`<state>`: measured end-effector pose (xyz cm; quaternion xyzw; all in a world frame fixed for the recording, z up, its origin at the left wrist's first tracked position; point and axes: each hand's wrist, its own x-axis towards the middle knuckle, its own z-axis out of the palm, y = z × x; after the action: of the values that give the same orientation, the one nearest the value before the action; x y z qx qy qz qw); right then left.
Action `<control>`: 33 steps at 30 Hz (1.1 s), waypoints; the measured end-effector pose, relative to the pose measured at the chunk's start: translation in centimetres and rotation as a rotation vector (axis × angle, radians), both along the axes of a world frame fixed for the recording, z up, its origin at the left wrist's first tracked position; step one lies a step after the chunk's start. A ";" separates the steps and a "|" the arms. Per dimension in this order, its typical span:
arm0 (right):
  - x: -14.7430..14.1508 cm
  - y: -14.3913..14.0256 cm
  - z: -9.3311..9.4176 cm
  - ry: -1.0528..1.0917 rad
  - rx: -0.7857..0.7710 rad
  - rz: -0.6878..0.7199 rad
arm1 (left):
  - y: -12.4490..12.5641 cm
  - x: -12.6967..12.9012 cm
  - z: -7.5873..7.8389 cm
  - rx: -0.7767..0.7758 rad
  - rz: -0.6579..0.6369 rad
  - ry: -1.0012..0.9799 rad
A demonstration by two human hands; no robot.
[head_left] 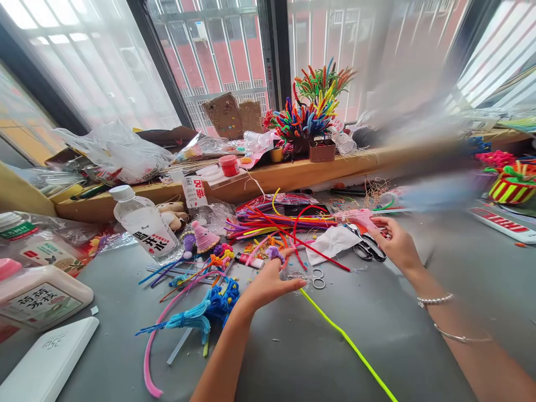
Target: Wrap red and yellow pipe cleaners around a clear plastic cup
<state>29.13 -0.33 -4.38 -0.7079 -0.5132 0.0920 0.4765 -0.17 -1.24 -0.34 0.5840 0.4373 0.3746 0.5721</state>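
Note:
My left hand (pixel 268 282) is over the middle of the table, its thumb and fingers apart. Its fingers are by a small purple fuzzy flower (pixel 275 253); contact between them is unclear. A neon yellow-green pipe cleaner (pixel 343 336) runs from near the thumb tip toward the lower right. With my right hand (pixel 396 243) I grip a pink glue gun (pixel 355 216); a pale glue stick (pixel 391 210) sticks out behind it. Black-handled scissors (pixel 371 249) lie beside that hand, next to a white tissue (pixel 333 244). Small grey-handled scissors (pixel 318 279) rest between the hands.
Blue pipe-cleaner flowers (pixel 224 298) and a long pink pipe cleaner (pixel 147 363) lie left. Bundled pipe cleaners (pixel 259 223) lie behind. A water bottle (pixel 144 229), a pink-capped bottle (pixel 42 296) and a white device (pixel 50 357) stand left. The ledge carries potted pipe-cleaner plants (pixel 321 149). A blur covers the upper right.

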 end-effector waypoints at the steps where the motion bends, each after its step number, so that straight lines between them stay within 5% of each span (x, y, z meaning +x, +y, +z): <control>1: -0.1 0.0 0.0 -0.004 0.010 0.008 | 0.0 0.1 -0.1 -0.008 -0.006 -0.011; 7: -0.2 -0.1 -0.3 -0.031 0.084 0.047 | 0.8 0.0 -0.2 0.178 -0.127 0.257; 10: -0.4 -0.1 -0.5 -0.074 0.119 0.100 | 1.7 0.7 0.7 0.305 0.013 0.281; 14: -0.6 -0.2 -0.7 -0.141 0.197 0.162 | 3.6 2.8 2.1 0.257 0.153 0.272; 21: -0.8 -0.2 -0.8 -0.191 0.250 0.194 | 7.1 5.8 1.6 0.006 0.111 0.165; 33: -0.7 -0.2 -0.9 -0.227 0.276 0.198 | 7.5 6.8 1.7 -0.088 0.109 -0.053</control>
<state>28.42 -0.50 -5.28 -0.5879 -0.6385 -0.0132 0.4965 6.58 6.30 1.32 0.5237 0.4691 0.4010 0.5873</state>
